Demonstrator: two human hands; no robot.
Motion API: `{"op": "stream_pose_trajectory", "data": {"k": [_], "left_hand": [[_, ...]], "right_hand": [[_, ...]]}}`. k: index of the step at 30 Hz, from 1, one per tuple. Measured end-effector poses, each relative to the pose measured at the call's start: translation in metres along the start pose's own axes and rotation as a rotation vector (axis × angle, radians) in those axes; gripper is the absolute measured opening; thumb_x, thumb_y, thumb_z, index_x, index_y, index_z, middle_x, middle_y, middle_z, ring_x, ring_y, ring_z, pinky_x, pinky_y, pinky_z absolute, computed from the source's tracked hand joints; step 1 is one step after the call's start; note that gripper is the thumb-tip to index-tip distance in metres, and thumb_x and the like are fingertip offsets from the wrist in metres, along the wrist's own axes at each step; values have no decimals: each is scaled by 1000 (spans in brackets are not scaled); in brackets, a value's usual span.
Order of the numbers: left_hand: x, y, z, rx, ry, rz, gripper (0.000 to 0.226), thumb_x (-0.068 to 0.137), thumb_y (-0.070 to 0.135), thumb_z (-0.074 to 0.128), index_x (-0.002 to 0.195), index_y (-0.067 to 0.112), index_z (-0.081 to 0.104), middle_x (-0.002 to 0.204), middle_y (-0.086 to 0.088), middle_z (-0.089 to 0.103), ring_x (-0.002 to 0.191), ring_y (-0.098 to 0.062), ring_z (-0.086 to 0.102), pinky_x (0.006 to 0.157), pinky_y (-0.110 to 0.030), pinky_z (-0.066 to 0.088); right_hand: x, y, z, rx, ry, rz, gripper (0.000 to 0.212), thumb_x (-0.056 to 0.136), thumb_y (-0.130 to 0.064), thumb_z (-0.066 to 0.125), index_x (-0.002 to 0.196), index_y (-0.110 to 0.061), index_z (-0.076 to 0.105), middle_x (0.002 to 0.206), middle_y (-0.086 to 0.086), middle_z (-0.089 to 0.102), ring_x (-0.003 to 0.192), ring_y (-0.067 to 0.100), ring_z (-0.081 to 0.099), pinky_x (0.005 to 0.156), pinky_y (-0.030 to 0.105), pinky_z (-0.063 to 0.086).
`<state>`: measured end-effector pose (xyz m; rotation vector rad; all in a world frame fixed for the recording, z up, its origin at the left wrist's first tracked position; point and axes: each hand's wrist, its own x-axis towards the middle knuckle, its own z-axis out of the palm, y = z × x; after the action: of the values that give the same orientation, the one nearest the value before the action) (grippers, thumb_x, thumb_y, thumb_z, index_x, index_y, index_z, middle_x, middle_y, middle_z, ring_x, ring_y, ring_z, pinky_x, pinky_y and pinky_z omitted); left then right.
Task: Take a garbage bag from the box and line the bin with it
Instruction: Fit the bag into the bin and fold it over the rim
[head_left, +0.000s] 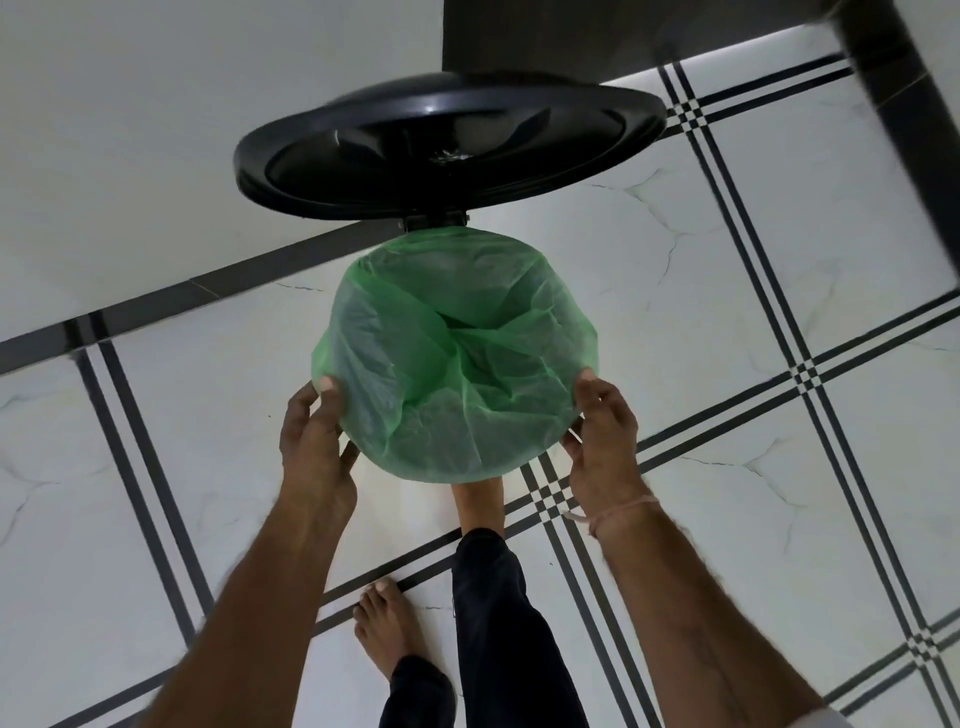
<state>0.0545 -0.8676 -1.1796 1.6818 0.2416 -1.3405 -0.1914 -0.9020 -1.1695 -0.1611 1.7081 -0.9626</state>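
A thin green garbage bag (457, 358) is stretched over the round rim of a pedal bin seen from above, its middle sagging into the bin in folds. The bin's black lid (447, 145) stands raised behind it on its hinge. My left hand (317, 436) grips the bag-covered rim at its left side, thumb on top. At the right side of the rim, my right hand (602, 436) does the same. The bin's body is hidden under the bag. No bag box is in view.
White marble-look floor tiles with dark stripe lines (810, 374) surround the bin. My bare right foot (478, 504) is under the bin's front edge, my left foot (387, 629) stands behind. A dark furniture edge (893, 104) runs along the top right.
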Motion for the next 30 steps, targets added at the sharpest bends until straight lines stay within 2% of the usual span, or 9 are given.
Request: {"op": "stream_pose_trajectory", "data": {"k": [5,7,10,12,13,16,21,26,30], "left_hand": [[18,2,-5,63,88,-35,8,99,21,65,95,29,65,105,8,70,100,-14,63,94,-36,47],[18,6,-4,88,90,-33,14,101,36,62,107,26,68,117,10,71,112,-13,65,99,-37,49],[18,23,8,172,73,25,54,95,72,43,116,32,72,131,7,70,121,-13,63,104,-41,48],[19,33,22,268,45,80,73,86,84,34,121,32,71,128,3,71,117,-20,66,102,-47,52],[19,37,30,317,46,110,77,86,84,31,124,29,69,126,1,71,116,-23,67,101,-50,53],[20,40,47,411,78,258,70,99,69,27,117,12,63,117,-13,68,109,-31,66,96,-50,56],[35,35,43,381,61,393,62,106,54,32,95,-4,51,88,-18,56,79,-26,57,77,-42,54],[42,29,43,387,40,447,52,111,41,32,83,-2,40,80,-10,40,71,-18,37,65,-32,35],[46,26,42,377,37,479,53,111,39,34,82,-5,39,76,-10,37,69,-18,36,61,-29,32]], "right_hand": [[21,-8,-3,27,-2,199,30,102,-26,62,116,-1,72,123,21,73,118,37,69,100,51,57],[22,-10,-1,-68,49,178,30,104,-29,58,118,-4,69,125,19,72,116,32,69,101,48,56],[16,-12,4,-459,316,-453,28,102,-35,56,111,-9,60,115,9,65,105,26,62,94,44,52],[0,-19,23,-655,114,-1005,14,103,-23,56,108,-11,61,108,6,62,99,28,60,84,37,50],[-6,-19,41,-715,-79,-1089,10,103,-18,55,106,-11,62,104,4,63,95,25,61,82,32,50],[3,-4,103,-1007,-491,-933,21,103,-23,53,105,-7,67,101,10,68,90,19,63,83,28,53],[66,50,145,-1690,-536,-616,71,99,-63,43,158,-23,34,165,16,32,150,39,29,125,48,21],[102,73,133,-1703,-642,-623,102,84,-77,56,163,-22,23,171,9,20,158,31,17,129,42,8],[121,91,130,-1675,-670,-535,133,56,-92,41,163,-16,21,170,12,25,157,32,21,128,44,14]]}}
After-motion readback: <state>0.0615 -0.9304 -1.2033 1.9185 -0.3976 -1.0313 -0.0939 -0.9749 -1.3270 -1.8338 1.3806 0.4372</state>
